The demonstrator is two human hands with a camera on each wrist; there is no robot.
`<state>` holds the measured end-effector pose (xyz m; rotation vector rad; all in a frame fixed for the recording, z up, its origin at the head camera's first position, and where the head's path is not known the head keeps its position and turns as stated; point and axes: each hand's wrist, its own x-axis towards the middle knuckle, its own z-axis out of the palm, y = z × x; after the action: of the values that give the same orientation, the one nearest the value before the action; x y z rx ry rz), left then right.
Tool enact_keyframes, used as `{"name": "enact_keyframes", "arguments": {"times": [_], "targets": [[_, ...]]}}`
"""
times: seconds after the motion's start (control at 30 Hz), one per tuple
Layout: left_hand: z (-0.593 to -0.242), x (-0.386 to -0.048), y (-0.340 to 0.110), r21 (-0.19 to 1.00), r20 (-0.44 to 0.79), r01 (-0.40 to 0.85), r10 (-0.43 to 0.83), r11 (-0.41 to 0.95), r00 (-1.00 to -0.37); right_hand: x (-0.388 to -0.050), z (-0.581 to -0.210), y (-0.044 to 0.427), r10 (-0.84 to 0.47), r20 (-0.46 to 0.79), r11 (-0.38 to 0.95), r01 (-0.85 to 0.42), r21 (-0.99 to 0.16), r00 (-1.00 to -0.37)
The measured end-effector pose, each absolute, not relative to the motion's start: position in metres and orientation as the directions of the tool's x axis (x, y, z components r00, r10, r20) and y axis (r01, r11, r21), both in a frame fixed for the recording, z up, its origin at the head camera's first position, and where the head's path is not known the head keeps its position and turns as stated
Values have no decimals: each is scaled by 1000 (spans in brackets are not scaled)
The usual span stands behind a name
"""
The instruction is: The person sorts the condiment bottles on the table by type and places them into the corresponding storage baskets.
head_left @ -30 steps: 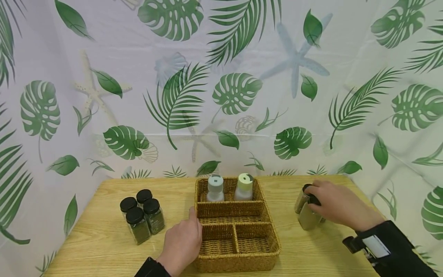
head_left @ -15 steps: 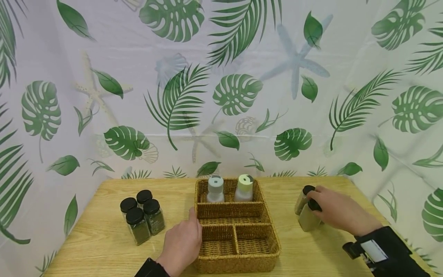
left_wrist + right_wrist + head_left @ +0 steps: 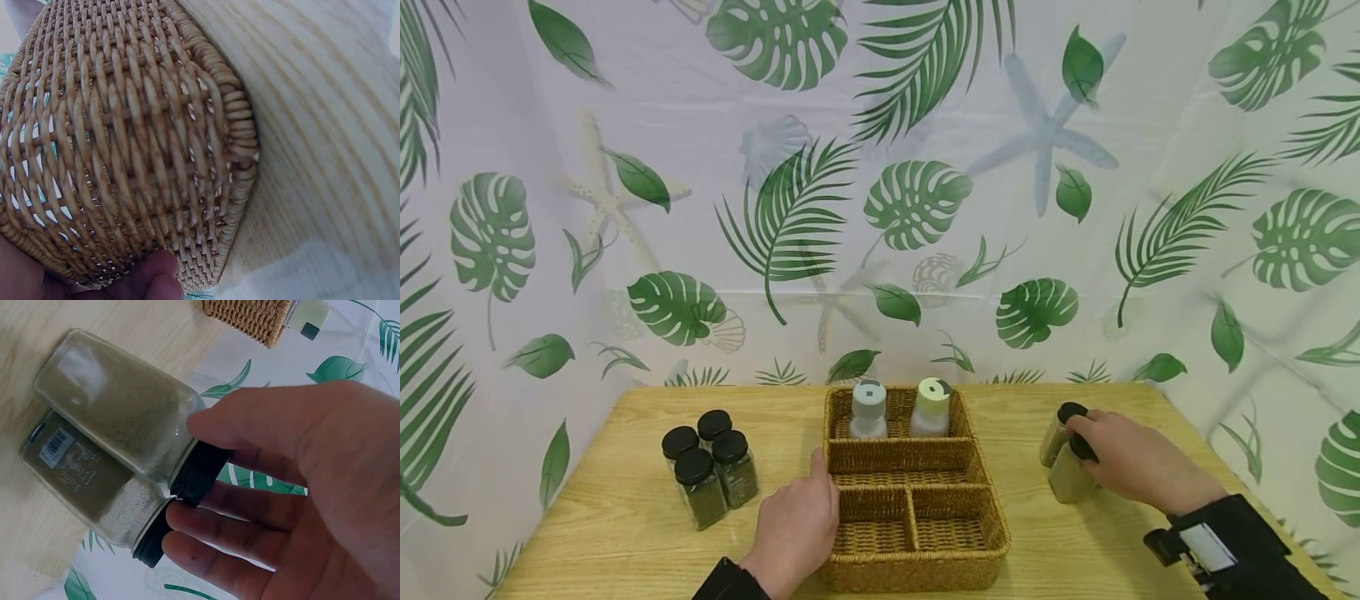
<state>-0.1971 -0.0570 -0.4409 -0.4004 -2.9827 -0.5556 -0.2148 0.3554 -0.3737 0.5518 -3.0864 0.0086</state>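
In the head view a woven basket (image 3: 917, 571) with several compartments stands mid-table. My left hand (image 3: 795, 521) holds its left side near the rim; in the left wrist view curled fingertips (image 3: 153, 275) touch the outer weave. Two glass spice jars with black lids stand to the right. My right hand (image 3: 1138, 462) pinches the nearer spice jar (image 3: 1070, 477) at its lid, thumb on its shoulder in the right wrist view. The farther spice jar (image 3: 1055, 437) stands beside it, and other fingertips touch its lid (image 3: 153, 540).
Several black-lidded spice jars (image 3: 703, 496) stand grouped on the left of the wooden table (image 3: 625, 500). Two white bottles, one with a grey cap (image 3: 869, 400) and one with a yellow-green cap (image 3: 933, 397), stand in the basket's back compartment. A leaf-print sheet (image 3: 880, 250) surrounds the table.
My right hand has shifted slightly down and toward me in the head view, and more of the farther jar's lid shows. The left hand and basket stay in place.
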Motion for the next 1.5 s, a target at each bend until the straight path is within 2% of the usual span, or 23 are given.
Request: {"name": "enact_keyframes", "arguments": {"times": [0.63, 0.93, 1.5], "targets": [[-440, -200, -58, 319, 178, 311, 265, 895, -947, -212, -366, 349, -377, 105, 926, -376, 32, -920], [-440, -201, -58, 329, 182, 299, 250, 896, -951, -207, -346, 329, -442, 199, 897, -434, 85, -875], [-442, -197, -58, 351, 147, 293, 257, 890, -955, -205, -318, 289, -516, 202, 857, -497, 137, -833]]}}
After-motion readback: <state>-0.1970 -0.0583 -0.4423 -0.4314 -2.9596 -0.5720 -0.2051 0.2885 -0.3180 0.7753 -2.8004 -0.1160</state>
